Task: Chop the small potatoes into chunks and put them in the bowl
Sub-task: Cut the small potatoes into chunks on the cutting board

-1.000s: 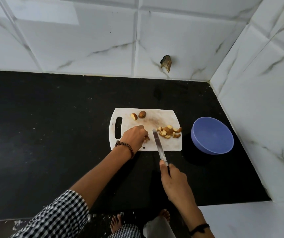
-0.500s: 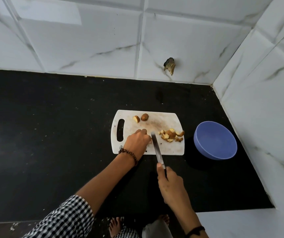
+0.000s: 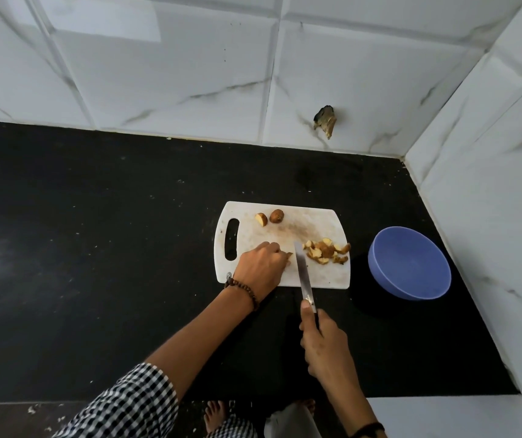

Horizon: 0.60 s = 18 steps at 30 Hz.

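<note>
A white cutting board lies on the black counter. My left hand holds a potato piece down on the board, and the hand hides most of it. My right hand grips the knife, whose blade lies on the board just right of that piece. A pile of potato chunks sits right of the blade. A half potato and a whole small potato rest near the board's far edge. The blue bowl stands right of the board with nothing in it.
The black counter stretches wide to the left. White marble-look tile walls close off the back and the right side, right behind the bowl. A dark broken spot marks the back wall. Bare feet show below the counter's front edge.
The knife blade has shifted a little left, closer to the piece under my left hand. The left hand stays on the board's near edge.
</note>
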Tool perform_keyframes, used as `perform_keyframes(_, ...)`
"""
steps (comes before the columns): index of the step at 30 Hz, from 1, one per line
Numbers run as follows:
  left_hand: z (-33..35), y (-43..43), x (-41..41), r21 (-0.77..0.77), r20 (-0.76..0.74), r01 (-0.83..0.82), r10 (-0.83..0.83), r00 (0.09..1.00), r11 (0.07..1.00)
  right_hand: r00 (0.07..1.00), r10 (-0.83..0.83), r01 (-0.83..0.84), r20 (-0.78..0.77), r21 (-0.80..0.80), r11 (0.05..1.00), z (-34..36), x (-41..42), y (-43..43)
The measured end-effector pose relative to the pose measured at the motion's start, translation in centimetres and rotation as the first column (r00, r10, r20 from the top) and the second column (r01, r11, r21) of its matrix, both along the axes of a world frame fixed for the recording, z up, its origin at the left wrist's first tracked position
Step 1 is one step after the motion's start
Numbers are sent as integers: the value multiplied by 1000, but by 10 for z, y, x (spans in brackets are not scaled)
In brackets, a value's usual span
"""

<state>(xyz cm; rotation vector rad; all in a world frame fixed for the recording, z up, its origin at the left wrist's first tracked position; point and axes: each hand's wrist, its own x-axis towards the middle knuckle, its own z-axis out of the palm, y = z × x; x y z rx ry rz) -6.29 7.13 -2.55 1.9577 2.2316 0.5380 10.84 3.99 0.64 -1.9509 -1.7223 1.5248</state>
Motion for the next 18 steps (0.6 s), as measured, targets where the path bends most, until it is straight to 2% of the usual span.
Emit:
perform_keyframes(11,2,0,2,-13,144,-89,90,986,996,1000,-9,10,-17,26,1000,-1,1,4)
perform_keyframes(18,1,-6,-8,-1,158,-87,86,984,996,999,-17,18,-34,38,999,0,0,5)
